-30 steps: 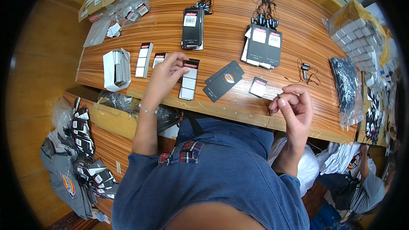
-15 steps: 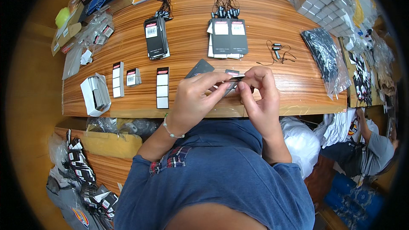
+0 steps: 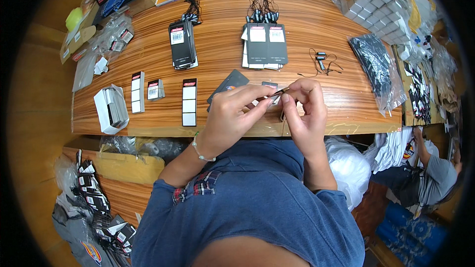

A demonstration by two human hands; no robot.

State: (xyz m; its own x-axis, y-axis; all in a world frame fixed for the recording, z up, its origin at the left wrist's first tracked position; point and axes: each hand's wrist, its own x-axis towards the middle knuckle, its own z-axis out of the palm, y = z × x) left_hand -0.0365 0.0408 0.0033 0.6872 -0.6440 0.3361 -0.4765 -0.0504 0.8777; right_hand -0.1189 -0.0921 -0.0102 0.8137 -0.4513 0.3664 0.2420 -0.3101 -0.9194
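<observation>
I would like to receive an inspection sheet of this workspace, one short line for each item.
Surface: brown wood-grain table, tags and packs spread across it.
Job's things: thin dark tag, nearly edge-on; thin string; stacks of hang tags.
Clutter: clear plastic bag, bagged dark pack.
Hands: left hand pinches the tag; right hand seems to pinch the string.
Cables: loose black tag strings, right of the stacks.
Surroundings: another person, lower right; grey garment, lower left.
</observation>
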